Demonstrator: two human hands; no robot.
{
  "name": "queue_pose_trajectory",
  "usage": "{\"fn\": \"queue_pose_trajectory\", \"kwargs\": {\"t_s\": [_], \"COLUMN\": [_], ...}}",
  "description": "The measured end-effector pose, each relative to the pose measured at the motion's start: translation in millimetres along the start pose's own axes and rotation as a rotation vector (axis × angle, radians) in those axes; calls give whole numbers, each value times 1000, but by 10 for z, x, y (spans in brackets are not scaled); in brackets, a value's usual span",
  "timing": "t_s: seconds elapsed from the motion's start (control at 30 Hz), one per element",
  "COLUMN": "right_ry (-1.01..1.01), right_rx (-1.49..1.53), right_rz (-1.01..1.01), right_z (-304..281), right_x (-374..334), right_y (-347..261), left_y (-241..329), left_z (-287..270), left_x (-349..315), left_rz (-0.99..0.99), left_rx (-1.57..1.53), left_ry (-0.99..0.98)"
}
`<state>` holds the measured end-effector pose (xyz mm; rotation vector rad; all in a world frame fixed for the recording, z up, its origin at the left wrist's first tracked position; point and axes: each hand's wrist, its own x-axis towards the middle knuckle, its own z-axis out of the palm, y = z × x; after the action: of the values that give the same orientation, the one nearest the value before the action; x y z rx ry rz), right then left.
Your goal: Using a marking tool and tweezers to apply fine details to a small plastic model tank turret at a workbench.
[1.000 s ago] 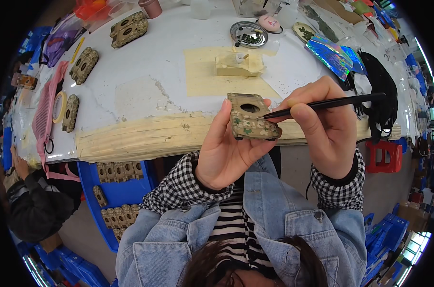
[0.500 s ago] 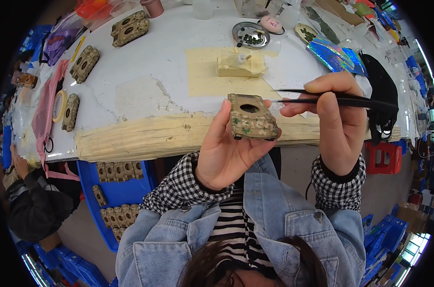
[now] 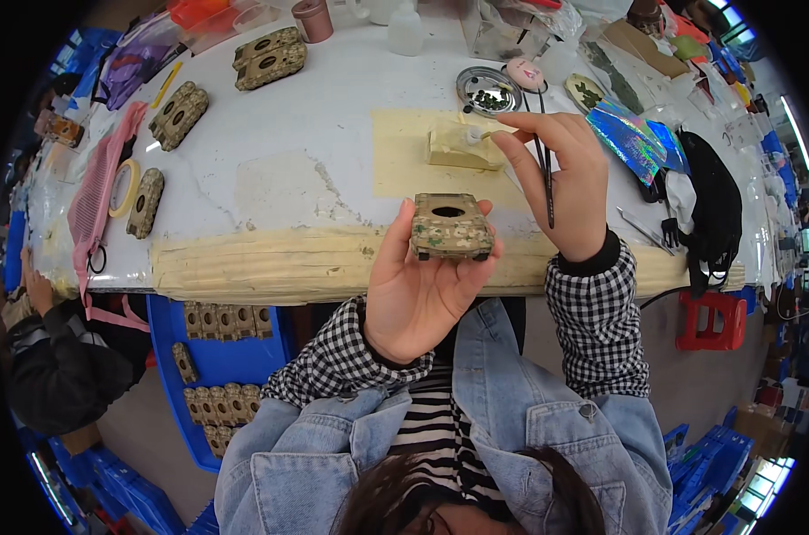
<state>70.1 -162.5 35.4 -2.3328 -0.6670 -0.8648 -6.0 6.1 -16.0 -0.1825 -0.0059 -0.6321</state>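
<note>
My left hand [image 3: 413, 294] grips a camouflage-painted model tank hull [image 3: 454, 235] by its sides, the round dark opening facing up. Black tweezers [image 3: 544, 169] are tucked in my right hand [image 3: 572, 183], their tips pointing away from me. The thumb and index finger of that hand come together at a small stick [image 3: 487, 135] on a block wrapped in masking tape [image 3: 449, 152]. A whitish blob [image 3: 473, 136] sits on top of this block. Whether the fingertips pinch the stick is hard to tell.
Behind my right hand stands a round metal dish [image 3: 467, 87] of small dark green parts. More camouflage hulls [image 3: 180, 116] lie at the left, beside a tape roll [image 3: 124, 187]. A blue tray of hulls [image 3: 168, 357] is below the table's padded edge. A metal tool [image 3: 645, 230] lies right.
My right hand has moved left and away from me, from the hull to the taped block. Its tweezers swung from sideways to pointing away. The hull has tilted slightly in my left hand.
</note>
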Motion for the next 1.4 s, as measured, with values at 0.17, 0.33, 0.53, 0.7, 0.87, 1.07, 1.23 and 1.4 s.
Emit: {"fn": "queue_pose_trajectory", "kwargs": {"t_s": [0.17,0.33,0.53,0.7,0.87,1.07,1.23,1.4], "right_ry": [-30,-15,-5,-4,42,-107,-243,-237], "right_rx": [-18,23,35,41,118,597,858,812], "right_rz": [1,4,-1,-6,-9,264,239,333], "right_z": [92,131,142,141,45,-334,-498,-464], "right_x": [17,24,19,24,23,-204,-270,-273], "right_y": [6,18,31,29,-1,-391,-471,-545], "left_y": [1,12,10,-4,19,36,-14,-50], "left_z": [110,101,91,112,76,82,56,88], "left_x": [2,2,6,2,-25,-34,-32,-28], "left_rz": [44,46,44,48,36,17,21,37], "left_rx": [2,-3,3,7,72,163,154,192], "left_ry": [100,106,98,97,66,41,-5,38]}}
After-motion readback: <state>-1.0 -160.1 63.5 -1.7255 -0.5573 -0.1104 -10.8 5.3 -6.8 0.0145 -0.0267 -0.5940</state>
